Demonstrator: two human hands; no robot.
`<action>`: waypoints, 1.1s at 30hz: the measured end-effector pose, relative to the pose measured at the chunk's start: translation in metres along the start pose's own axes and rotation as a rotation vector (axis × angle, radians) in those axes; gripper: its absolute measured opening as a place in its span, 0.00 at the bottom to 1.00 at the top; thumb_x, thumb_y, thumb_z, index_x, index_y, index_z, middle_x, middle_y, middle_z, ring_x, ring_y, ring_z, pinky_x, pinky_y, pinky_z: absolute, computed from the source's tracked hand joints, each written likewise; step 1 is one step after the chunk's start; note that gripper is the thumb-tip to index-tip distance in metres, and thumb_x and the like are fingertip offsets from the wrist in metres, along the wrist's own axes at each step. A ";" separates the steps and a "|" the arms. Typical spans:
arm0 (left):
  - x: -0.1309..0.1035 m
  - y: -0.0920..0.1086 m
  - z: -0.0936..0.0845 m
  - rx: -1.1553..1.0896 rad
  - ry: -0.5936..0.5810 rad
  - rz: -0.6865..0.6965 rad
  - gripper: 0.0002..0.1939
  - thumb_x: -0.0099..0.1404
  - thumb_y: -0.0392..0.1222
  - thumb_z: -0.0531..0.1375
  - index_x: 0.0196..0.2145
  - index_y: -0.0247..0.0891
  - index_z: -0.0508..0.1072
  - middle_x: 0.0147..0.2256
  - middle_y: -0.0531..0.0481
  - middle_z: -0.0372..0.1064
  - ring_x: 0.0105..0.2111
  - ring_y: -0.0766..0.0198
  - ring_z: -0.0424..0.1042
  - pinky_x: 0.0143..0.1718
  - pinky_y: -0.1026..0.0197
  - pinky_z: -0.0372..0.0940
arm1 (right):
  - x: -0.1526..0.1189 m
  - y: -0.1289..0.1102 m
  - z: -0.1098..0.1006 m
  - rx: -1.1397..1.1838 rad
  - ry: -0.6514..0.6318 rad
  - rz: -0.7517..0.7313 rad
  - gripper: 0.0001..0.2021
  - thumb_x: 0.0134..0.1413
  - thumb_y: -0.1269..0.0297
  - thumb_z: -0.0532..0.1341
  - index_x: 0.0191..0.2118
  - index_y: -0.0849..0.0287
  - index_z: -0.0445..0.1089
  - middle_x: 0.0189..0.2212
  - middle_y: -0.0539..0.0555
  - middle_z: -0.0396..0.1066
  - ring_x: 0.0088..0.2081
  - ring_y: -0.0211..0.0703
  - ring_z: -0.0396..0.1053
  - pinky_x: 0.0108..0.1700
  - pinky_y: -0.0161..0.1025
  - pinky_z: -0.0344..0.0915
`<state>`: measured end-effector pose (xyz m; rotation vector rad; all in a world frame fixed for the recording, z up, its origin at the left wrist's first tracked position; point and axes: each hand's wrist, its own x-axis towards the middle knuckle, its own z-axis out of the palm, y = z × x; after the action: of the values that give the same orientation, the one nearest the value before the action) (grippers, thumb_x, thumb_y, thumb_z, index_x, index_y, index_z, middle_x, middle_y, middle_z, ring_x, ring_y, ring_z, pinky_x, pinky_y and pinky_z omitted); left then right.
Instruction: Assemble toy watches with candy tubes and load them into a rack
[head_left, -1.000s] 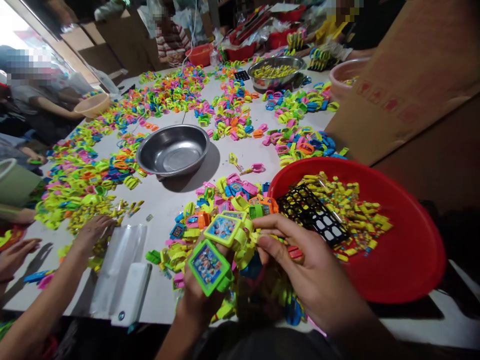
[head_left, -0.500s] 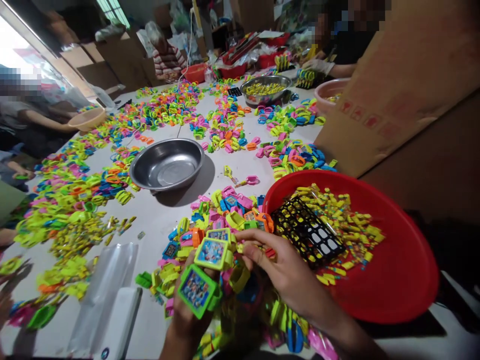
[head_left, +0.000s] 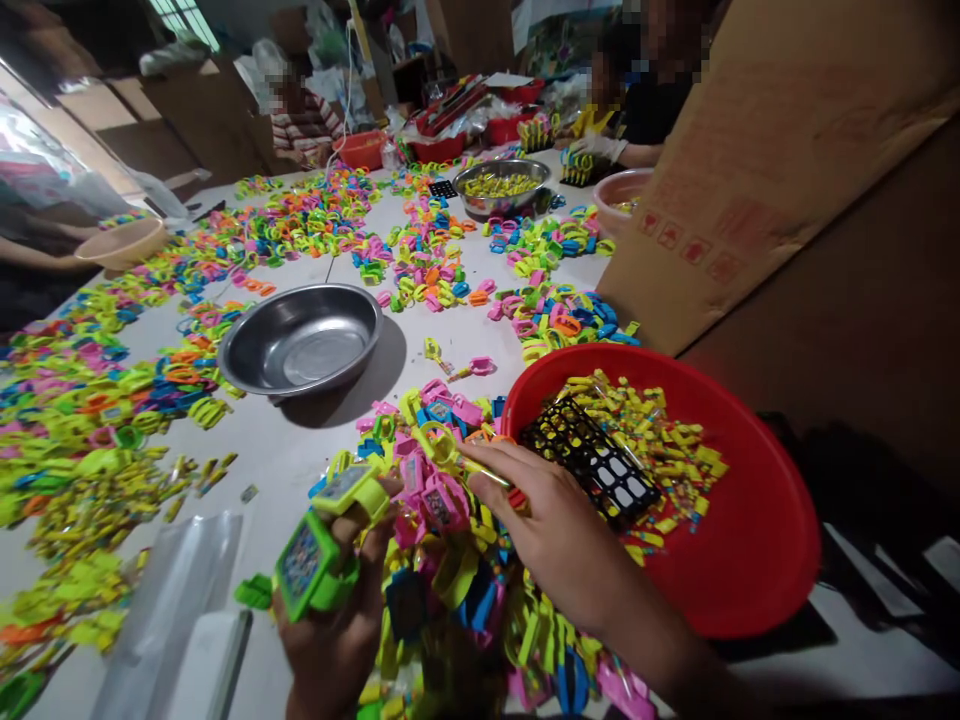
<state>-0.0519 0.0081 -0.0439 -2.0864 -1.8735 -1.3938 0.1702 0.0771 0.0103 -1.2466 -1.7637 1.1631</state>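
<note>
In my left hand [head_left: 334, 630] are two toy watches, one with a green frame and picture face [head_left: 304, 562] and one yellow [head_left: 346, 488]; they sit around or over my fingers, which are partly hidden. My right hand [head_left: 559, 530] reaches over the heap of colourful toy watches [head_left: 442, 500], its thumb and forefinger closed at a yellow toy watch [head_left: 436, 443]. Beneath both hands the heap mixes pink, yellow, blue and green pieces. Right beside my right forearm stands a red basin [head_left: 750, 540] with small yellow wrapped pieces [head_left: 675, 430] and a black grid tray [head_left: 592, 460].
A steel bowl [head_left: 315, 345] stands beyond the heap. Clear plastic bags [head_left: 172, 600] and a white box-like object [head_left: 206, 665] lie at left. A large carton [head_left: 720, 230] borders the right. More toy watches [head_left: 300, 215] cover the table, with other people around it.
My right hand has drawn a yellow toy watch away from my left hand, over the heap. My left hand has tilted and moved left. The whole view has shifted slightly.
</note>
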 end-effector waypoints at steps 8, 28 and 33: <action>0.024 0.039 0.013 -0.204 -0.114 0.091 0.15 0.71 0.27 0.61 0.50 0.42 0.74 0.39 0.53 0.76 0.41 0.68 0.79 0.44 0.68 0.74 | -0.020 -0.003 -0.005 0.046 -0.063 0.224 0.13 0.70 0.50 0.59 0.47 0.52 0.76 0.30 0.50 0.76 0.31 0.47 0.73 0.35 0.42 0.65; 0.017 0.032 0.009 0.342 -0.105 0.435 0.07 0.76 0.36 0.60 0.49 0.41 0.77 0.43 0.50 0.75 0.38 0.65 0.74 0.47 0.67 0.69 | -0.027 -0.004 -0.003 0.608 -0.089 0.241 0.15 0.71 0.54 0.60 0.50 0.58 0.76 0.28 0.49 0.67 0.33 0.41 0.66 0.37 0.38 0.61; 0.024 0.030 0.010 0.189 -0.158 0.470 0.09 0.76 0.35 0.58 0.49 0.43 0.77 0.42 0.50 0.77 0.41 0.61 0.75 0.47 0.62 0.67 | -0.026 -0.004 -0.004 0.589 -0.055 0.174 0.10 0.73 0.60 0.57 0.46 0.58 0.74 0.28 0.47 0.66 0.32 0.39 0.66 0.36 0.36 0.62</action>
<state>-0.0243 0.0234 -0.0198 -2.3801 -1.3544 -0.9347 0.1802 0.0530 0.0146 -1.0201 -1.2220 1.6749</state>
